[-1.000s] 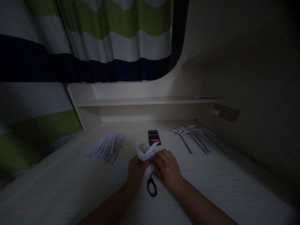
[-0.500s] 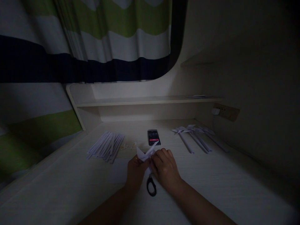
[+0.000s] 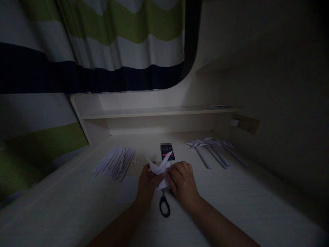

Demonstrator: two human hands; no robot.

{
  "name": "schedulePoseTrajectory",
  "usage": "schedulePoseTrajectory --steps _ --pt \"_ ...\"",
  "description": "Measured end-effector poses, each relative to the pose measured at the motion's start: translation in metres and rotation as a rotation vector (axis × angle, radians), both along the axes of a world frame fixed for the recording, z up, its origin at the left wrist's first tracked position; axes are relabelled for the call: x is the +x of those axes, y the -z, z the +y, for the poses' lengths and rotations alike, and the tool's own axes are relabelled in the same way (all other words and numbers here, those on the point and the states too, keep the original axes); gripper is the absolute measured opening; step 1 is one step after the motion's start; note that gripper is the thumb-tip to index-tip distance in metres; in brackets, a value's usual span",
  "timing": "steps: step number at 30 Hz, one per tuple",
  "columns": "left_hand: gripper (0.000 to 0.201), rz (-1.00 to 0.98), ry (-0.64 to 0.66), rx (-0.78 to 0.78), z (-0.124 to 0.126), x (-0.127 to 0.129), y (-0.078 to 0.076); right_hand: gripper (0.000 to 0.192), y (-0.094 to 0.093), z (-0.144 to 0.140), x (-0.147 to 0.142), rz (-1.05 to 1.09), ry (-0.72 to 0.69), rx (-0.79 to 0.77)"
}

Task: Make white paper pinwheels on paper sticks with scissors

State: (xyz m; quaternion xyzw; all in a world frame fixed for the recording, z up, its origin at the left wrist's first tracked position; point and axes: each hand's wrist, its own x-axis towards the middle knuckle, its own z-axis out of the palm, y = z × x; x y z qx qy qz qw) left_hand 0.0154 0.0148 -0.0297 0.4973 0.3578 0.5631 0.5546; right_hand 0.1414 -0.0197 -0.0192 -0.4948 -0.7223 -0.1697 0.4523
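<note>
A white paper pinwheel (image 3: 159, 167) with pointed blades is held up between both hands over the desk. My left hand (image 3: 147, 183) grips its left side, thumb against the paper. On the opposite side, the closed fingers of my right hand (image 3: 183, 180) pinch the paper near its middle; whether they hold anything smaller is hidden. Just below lies a pair of scissors (image 3: 165, 207), a black handle loop showing and the rest covered by the paper and hands. A flat white sheet of paper (image 3: 127, 189) lies beside my left wrist.
Rolled white paper sticks (image 3: 114, 163) are piled at the left, with small pale bits (image 3: 135, 162) beside them. A phone (image 3: 167, 152) lies behind the hands. Several pinwheels on sticks (image 3: 203, 156) lie at the right. A shelf (image 3: 154, 112) spans the back; a wall socket (image 3: 245, 123) is at right.
The pinwheel has tilted slightly in my hands, and more of its lower blade shows. My right fingers have shifted a little on the paper. The whole view has moved slightly.
</note>
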Motion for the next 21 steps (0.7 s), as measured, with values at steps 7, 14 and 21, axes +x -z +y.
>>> schedulePoseTrajectory --steps 7,14,21 --pt "0.052 0.124 0.026 0.251 0.005 -0.010 -0.005 0.012 0.000 0.006 0.013 0.032 -0.017 0.023" --pt "0.065 0.064 0.196 0.235 0.005 -0.010 -0.005 0.012 -0.002 0.006 0.011 0.101 -0.096 0.008" --pt "0.059 0.027 0.172 0.142 0.002 -0.009 -0.008 0.011 -0.006 0.005 0.012 0.149 -0.145 0.028"
